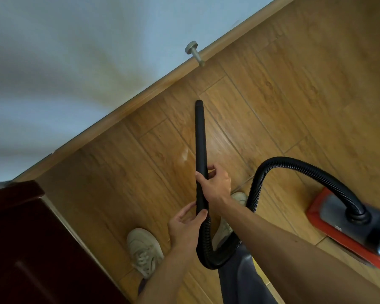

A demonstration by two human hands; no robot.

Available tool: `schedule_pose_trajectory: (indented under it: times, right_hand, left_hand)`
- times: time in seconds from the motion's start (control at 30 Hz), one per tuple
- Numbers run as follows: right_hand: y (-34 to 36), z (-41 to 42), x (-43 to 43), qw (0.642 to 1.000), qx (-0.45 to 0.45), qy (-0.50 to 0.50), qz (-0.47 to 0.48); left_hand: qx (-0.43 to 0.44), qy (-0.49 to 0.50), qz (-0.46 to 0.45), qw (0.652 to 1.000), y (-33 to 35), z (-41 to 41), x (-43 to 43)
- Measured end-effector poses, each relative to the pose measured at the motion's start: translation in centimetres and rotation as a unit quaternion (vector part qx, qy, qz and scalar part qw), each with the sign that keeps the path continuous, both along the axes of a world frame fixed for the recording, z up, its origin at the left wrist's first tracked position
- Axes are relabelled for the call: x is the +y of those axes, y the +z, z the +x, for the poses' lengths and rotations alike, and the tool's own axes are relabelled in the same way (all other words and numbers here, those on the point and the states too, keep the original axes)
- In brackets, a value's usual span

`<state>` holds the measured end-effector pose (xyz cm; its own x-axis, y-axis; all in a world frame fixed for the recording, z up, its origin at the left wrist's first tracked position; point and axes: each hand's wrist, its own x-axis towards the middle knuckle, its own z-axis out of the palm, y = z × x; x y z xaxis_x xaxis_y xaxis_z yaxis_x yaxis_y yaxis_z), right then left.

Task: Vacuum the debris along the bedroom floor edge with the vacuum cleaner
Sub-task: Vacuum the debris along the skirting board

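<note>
A black vacuum nozzle tube (200,137) points up the frame, its tip just short of the wooden skirting board (127,106). My right hand (215,185) grips the tube at its lower part. My left hand (184,224) holds the tube's end where the ribbed black hose (298,165) starts. The hose loops down and right to the red and black vacuum cleaner (349,224) on the wooden floor (294,95). No debris can be made out along the edge.
A metal door stopper (194,52) sticks out at the skirting above the nozzle tip. A dark red wooden door or cabinet (31,249) fills the lower left. My two light sneakers (144,251) stand on the floor below my hands. A stained pale wall (75,51) rises behind.
</note>
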<state>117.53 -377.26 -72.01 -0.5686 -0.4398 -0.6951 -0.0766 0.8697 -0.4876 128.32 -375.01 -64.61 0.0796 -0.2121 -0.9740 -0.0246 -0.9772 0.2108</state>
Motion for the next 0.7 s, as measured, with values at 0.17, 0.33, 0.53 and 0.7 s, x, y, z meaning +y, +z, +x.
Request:
schedule_pose_trajectory:
  times: [0.17, 0.33, 0.53, 0.7]
  right_hand:
    - [-0.5, 2.1, -2.0, 0.999, 0.015, 0.042, -0.005]
    - [-0.7, 4.4, -4.9, 0.995, 0.019, 0.094, -0.007]
    - [-0.7, 7.3, -6.0, 0.989, 0.009, 0.15, 0.003]
    - [-0.1, 8.8, -4.3, 0.984, 0.006, 0.18, 0.007]
  left_hand:
    - [-0.009, 0.022, -0.011, 1.0, -0.9, 1.9, -1.1]
    - [-0.009, 0.05, -0.019, 0.999, -2.0, 4.0, -2.3]
    - [-0.007, 0.081, 0.007, 0.997, -2.4, 6.5, -2.0]
    - [0.005, 0.12, 0.018, 0.993, -1.7, 7.6, -0.2]
